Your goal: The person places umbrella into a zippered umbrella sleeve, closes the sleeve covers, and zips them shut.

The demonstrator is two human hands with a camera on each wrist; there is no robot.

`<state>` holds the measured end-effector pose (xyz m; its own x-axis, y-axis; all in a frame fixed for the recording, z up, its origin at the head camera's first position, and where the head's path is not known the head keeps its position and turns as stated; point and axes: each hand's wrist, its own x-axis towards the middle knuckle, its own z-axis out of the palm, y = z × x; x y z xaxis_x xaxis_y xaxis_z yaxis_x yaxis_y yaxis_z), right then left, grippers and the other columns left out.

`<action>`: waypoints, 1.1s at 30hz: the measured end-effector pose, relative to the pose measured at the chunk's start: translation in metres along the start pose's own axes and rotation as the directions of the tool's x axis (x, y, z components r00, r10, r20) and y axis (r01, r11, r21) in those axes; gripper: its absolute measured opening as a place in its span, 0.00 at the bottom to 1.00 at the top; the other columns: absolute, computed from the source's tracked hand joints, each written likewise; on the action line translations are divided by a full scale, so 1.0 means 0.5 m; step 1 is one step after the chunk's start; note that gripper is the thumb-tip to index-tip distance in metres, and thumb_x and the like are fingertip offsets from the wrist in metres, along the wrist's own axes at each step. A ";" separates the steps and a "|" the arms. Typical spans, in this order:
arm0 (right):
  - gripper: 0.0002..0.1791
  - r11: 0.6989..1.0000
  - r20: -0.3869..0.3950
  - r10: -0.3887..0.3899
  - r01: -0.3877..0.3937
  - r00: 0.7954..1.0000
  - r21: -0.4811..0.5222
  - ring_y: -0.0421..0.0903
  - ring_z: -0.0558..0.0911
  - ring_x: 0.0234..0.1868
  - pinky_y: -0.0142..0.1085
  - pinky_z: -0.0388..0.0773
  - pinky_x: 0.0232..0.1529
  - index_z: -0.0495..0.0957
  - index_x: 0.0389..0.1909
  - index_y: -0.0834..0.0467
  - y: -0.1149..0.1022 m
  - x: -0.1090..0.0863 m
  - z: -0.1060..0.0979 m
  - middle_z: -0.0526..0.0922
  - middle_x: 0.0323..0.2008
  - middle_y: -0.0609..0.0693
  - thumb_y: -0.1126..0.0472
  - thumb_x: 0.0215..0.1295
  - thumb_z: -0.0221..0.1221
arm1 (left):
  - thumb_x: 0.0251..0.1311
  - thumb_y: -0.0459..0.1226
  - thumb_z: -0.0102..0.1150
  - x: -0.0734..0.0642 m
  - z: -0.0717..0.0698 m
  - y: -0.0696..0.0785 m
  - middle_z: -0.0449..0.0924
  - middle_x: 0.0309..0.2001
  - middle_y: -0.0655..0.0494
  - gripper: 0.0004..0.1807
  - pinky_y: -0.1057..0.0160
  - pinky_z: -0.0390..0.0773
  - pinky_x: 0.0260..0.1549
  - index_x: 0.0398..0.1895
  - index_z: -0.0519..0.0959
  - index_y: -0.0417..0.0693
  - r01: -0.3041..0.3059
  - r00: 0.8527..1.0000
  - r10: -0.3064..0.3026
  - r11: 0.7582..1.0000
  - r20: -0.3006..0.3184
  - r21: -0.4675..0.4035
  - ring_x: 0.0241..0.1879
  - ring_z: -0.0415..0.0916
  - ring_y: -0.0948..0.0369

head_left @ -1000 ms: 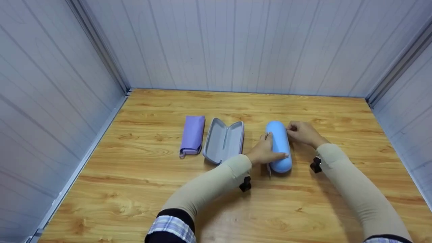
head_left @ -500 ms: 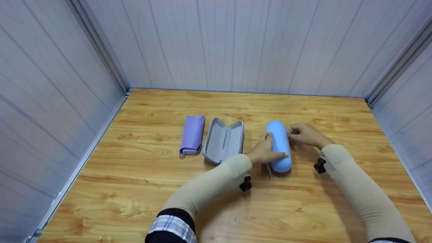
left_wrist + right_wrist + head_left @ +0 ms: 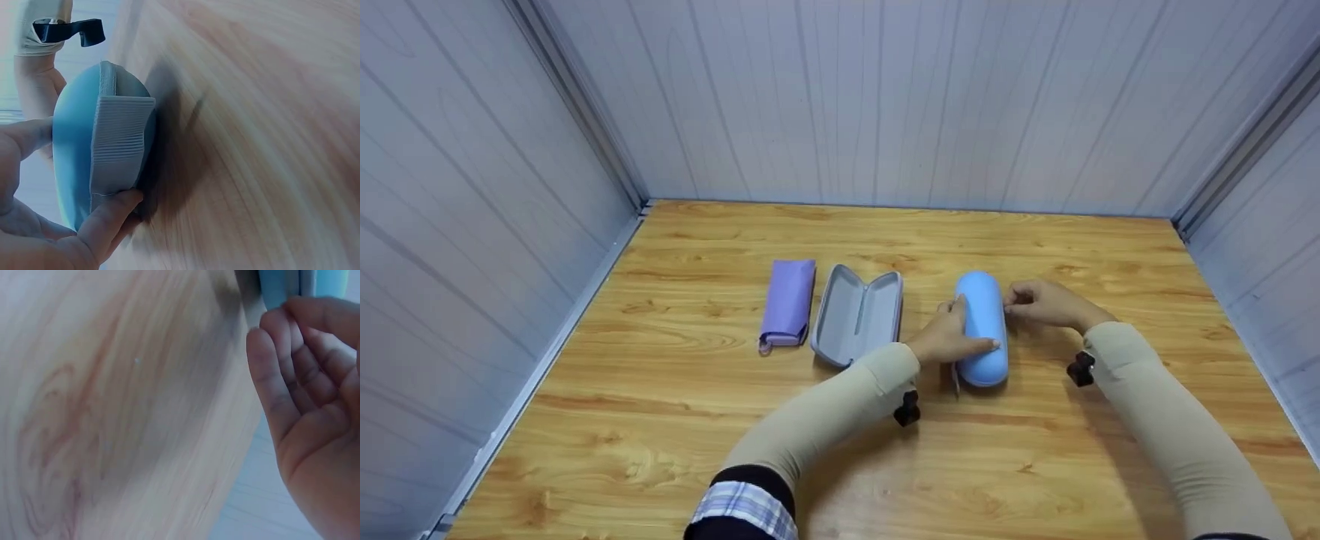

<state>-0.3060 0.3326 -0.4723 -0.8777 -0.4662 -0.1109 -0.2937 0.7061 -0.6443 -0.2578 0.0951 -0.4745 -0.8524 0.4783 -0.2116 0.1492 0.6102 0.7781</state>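
Hands (image 3: 946, 337) at blue case (image 3: 984, 319); purple pouch (image 3: 788, 300) apart

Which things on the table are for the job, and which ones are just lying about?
Seems part of the job:
Blue case, held by the left grip, with the right grip at its seam.

Seem to be just lying about:
Purple pouch, untouched.
Open case with grey lining.

It's smooth and matt on the blue case (image 3: 987, 319) at right, ribbed on its strap (image 3: 119, 138), dull inside the open case (image 3: 840, 319), leather-like on the pouch (image 3: 787, 300) at left, and softly glossy across the wood-grained table (image 3: 622, 435)!
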 end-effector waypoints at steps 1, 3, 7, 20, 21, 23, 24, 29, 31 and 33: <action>0.06 1.000 -0.009 0.008 -0.008 1.000 -0.007 0.46 0.77 0.38 0.43 0.75 0.44 0.80 0.35 0.60 -0.001 0.000 0.002 0.83 0.35 0.50 0.62 0.72 0.59 | 0.63 0.55 0.64 0.000 0.000 0.000 0.51 0.74 0.35 0.57 0.56 0.71 0.62 0.80 0.41 0.40 0.000 1.000 0.000 1.000 0.002 0.004 0.66 0.65 0.49; 0.06 1.000 -0.033 0.019 -0.020 0.999 -0.025 0.47 0.78 0.39 0.44 0.75 0.44 0.81 0.36 0.60 -0.002 0.002 0.006 0.83 0.35 0.50 0.63 0.72 0.58 | 0.62 0.55 0.65 -0.001 0.002 0.001 0.52 0.74 0.35 0.57 0.56 0.71 0.62 0.80 0.41 0.40 -0.001 1.000 0.001 1.000 0.001 0.012 0.66 0.66 0.49; 0.06 0.997 -0.101 0.024 -0.031 0.995 -0.064 0.49 0.79 0.38 0.47 0.76 0.44 0.81 0.36 0.61 -0.002 0.013 0.010 0.84 0.35 0.52 0.64 0.71 0.58 | 0.63 0.55 0.64 -0.005 0.002 0.007 0.51 0.74 0.34 0.57 0.56 0.71 0.62 0.80 0.41 0.40 0.010 1.000 -0.010 1.000 0.004 0.021 0.67 0.65 0.49; 0.06 0.996 -0.198 -0.009 -0.010 0.980 -0.093 0.55 0.82 0.40 0.51 0.78 0.45 0.83 0.39 0.63 0.014 0.024 0.017 0.85 0.36 0.56 0.65 0.71 0.59 | 0.65 0.55 0.61 -0.014 0.016 0.018 0.48 0.75 0.34 0.54 0.57 0.70 0.62 0.80 0.41 0.39 0.038 0.999 -0.038 0.999 -0.023 0.026 0.67 0.64 0.48; 0.06 0.996 -0.191 -0.016 -0.002 0.981 -0.093 0.54 0.82 0.40 0.51 0.78 0.45 0.83 0.39 0.63 0.013 0.022 0.017 0.85 0.36 0.56 0.65 0.71 0.59 | 0.65 0.55 0.61 -0.014 0.016 0.018 0.48 0.75 0.34 0.54 0.57 0.71 0.62 0.80 0.41 0.39 0.039 0.999 -0.039 0.999 -0.023 0.024 0.67 0.65 0.48; 0.06 0.996 -0.176 -0.024 0.009 0.984 -0.089 0.53 0.82 0.40 0.51 0.78 0.45 0.83 0.39 0.62 0.013 0.018 0.016 0.85 0.36 0.54 0.65 0.72 0.59 | 0.66 0.55 0.60 -0.013 0.015 0.017 0.47 0.75 0.33 0.54 0.57 0.71 0.62 0.80 0.41 0.39 0.037 0.999 -0.036 0.999 -0.022 0.024 0.67 0.65 0.48; 0.06 0.996 -0.168 -0.029 0.015 0.985 -0.087 0.52 0.82 0.40 0.51 0.78 0.45 0.83 0.39 0.62 0.012 0.017 0.015 0.85 0.36 0.54 0.65 0.72 0.59 | 0.66 0.55 0.60 -0.012 0.015 0.017 0.47 0.76 0.33 0.54 0.57 0.71 0.62 0.80 0.41 0.39 0.037 0.999 -0.036 0.999 -0.021 0.025 0.67 0.65 0.48; 0.04 0.995 -0.130 -0.052 0.040 0.990 -0.094 0.51 0.82 0.40 0.51 0.78 0.46 0.83 0.37 0.61 0.008 0.010 0.012 0.85 0.35 0.52 0.66 0.70 0.60 | 0.66 0.55 0.59 -0.011 0.013 0.014 0.48 0.75 0.33 0.54 0.58 0.71 0.62 0.80 0.40 0.39 0.037 0.999 -0.036 0.999 -0.019 0.035 0.67 0.65 0.49; 0.04 0.993 -0.115 -0.064 0.052 0.991 -0.108 0.51 0.82 0.41 0.52 0.78 0.46 0.83 0.36 0.61 0.006 0.007 0.012 0.85 0.35 0.52 0.66 0.70 0.61 | 0.66 0.56 0.60 -0.011 0.014 0.014 0.49 0.75 0.34 0.54 0.57 0.71 0.62 0.80 0.41 0.39 0.039 0.999 -0.038 0.999 -0.021 0.038 0.67 0.65 0.49; 0.04 0.992 -0.098 -0.068 0.057 0.993 -0.116 0.51 0.82 0.41 0.52 0.78 0.46 0.83 0.36 0.60 0.005 0.003 0.012 0.85 0.35 0.51 0.66 0.70 0.61 | 0.66 0.56 0.60 -0.012 0.014 0.013 0.49 0.75 0.34 0.54 0.57 0.70 0.62 0.80 0.41 0.39 0.039 0.999 -0.039 0.999 -0.023 0.036 0.68 0.65 0.48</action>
<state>-0.3055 0.3304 -0.4786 -0.8885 -0.4587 0.0083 -0.3851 0.7358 -0.5570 -0.2482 0.1008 -0.4723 -0.8689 0.4395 -0.2277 0.1336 0.6511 0.7472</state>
